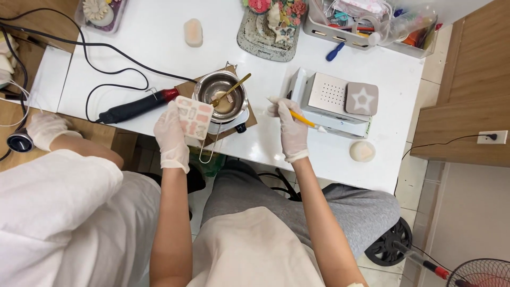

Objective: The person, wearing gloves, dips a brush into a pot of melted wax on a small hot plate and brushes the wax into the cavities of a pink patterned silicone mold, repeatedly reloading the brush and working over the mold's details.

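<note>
**Gloved hands at the melting pot: mould in one, tool in the other**

The left hand, in a thin white glove, is closed on a small white mould with pinkish cavities, held at the near edge of the table, just left of the steel melting pot. The mould looks light and somewhat flexible, likely silicone, so it is best gripped by its rim, as here, with the cavities kept level. It tilts slightly, its face up and turned toward the pot.

The right hand, gloved too, is closed around a yellow-handled tool. The tool is thin, stiff and light; its long axis runs from upper left to lower right, its far tip toward the white box.

A gold spoon rests in the pot. Another person's gloved hand lies at the left edge.
</note>
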